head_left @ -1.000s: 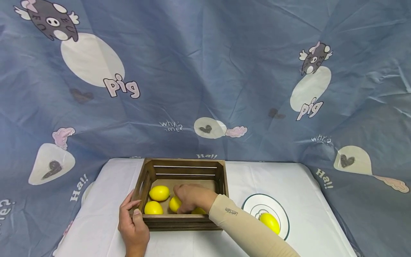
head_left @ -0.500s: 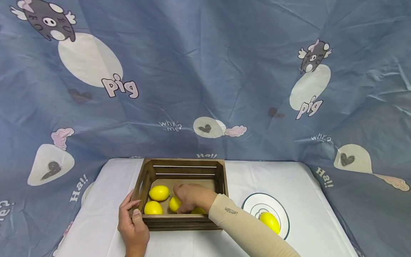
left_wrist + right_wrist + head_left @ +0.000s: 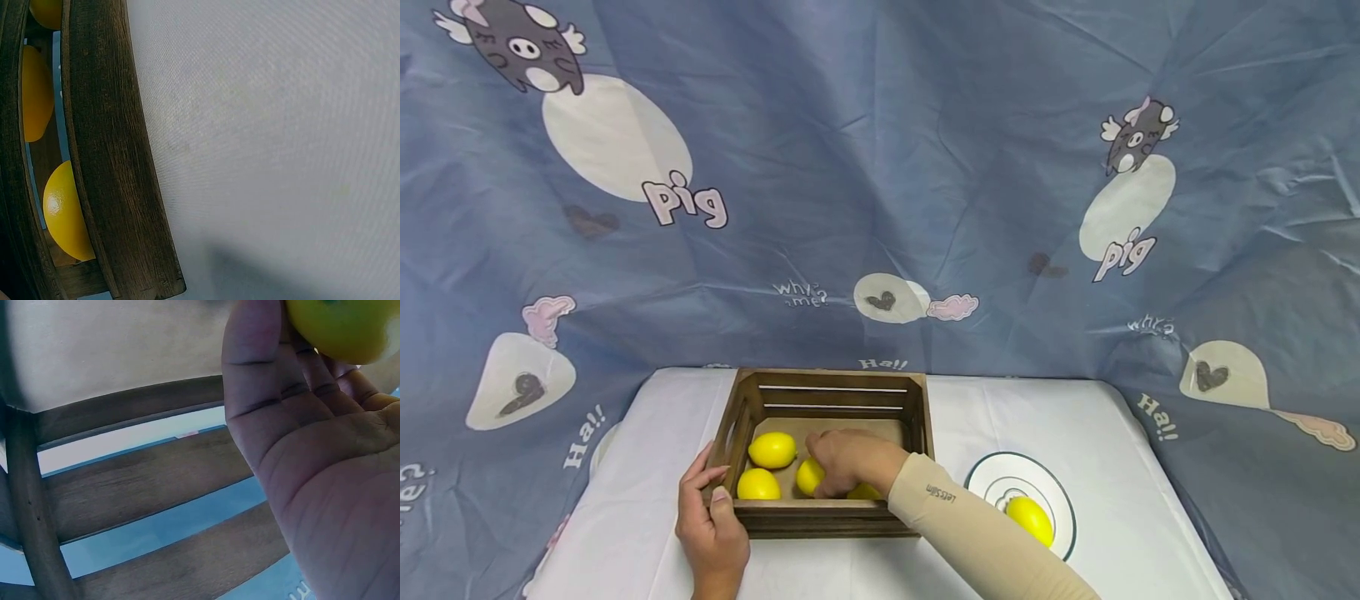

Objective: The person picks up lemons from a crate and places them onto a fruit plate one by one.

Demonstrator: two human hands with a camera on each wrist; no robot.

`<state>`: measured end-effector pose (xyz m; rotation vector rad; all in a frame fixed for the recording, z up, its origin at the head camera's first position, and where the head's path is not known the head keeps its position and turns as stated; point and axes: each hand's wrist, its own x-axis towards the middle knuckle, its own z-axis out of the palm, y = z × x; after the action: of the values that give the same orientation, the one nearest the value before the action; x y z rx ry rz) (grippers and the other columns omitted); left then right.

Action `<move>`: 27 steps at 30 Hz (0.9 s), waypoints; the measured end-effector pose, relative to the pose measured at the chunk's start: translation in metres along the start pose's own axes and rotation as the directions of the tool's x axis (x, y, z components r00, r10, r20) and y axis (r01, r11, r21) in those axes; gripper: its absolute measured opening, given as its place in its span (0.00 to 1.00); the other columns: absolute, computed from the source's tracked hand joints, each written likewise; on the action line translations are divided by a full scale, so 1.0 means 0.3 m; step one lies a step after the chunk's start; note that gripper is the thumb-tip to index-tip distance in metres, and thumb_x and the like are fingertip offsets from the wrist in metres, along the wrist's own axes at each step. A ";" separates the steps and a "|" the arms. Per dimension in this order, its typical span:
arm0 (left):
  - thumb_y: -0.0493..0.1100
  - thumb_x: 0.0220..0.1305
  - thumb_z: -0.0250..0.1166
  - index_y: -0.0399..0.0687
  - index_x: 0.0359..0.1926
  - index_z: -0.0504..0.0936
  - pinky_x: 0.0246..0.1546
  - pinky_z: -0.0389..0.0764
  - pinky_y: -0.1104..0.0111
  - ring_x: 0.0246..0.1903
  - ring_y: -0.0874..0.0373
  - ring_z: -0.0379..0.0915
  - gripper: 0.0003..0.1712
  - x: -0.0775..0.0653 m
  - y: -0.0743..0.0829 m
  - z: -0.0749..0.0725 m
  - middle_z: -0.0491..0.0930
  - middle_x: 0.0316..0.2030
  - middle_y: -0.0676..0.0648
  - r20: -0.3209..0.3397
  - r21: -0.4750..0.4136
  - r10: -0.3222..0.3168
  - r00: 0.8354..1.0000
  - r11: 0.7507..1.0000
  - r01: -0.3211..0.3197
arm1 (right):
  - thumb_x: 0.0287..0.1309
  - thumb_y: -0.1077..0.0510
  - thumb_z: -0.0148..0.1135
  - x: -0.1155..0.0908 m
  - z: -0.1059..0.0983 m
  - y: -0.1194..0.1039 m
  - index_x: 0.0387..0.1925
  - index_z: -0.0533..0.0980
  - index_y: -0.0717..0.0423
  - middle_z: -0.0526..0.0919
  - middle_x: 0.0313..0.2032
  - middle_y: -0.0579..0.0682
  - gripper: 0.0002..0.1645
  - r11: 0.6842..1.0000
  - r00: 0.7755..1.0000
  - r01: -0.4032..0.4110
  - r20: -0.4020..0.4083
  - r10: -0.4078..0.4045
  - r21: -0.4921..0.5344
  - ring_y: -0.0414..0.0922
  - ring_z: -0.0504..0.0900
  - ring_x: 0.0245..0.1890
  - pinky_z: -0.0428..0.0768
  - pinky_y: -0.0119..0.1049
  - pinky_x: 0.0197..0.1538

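The head view is evenly bright; left wrist, glare spots one lemon [image 3: 67, 212], shadow dims white cloth [image 3: 269, 137]; right wrist, dimmer.

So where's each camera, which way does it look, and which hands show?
Head: on the person's head, looking forward and down at the crate, lemons and plate; left hand, right hand and one sleeve show.
Left wrist: on that wrist, looking at the crate's boards, lemons behind them, and the cloth; at most a sliver of hand shows.
Right wrist: on that wrist, looking past the palm into the crate, at a held lemon.
Head and right wrist share the right hand and crate.
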<state>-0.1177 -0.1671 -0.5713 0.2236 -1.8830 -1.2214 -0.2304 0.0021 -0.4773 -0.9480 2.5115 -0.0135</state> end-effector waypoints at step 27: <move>0.33 0.68 0.48 0.29 0.50 0.77 0.70 0.63 0.72 0.70 0.59 0.67 0.16 0.003 0.006 0.002 0.76 0.68 0.43 -0.008 0.011 0.011 1.000 1.000 -0.011 | 0.51 0.45 0.79 -0.002 0.000 -0.001 0.56 0.74 0.49 0.79 0.35 0.43 0.34 1.000 1.000 0.002 -0.012 -0.002 0.017 0.40 0.76 0.31 0.77 0.35 0.36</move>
<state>-0.1183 -0.1662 -0.5695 0.2236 -1.8820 -1.2019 -0.2299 0.0023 -0.4771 -0.9461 2.5175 -0.0407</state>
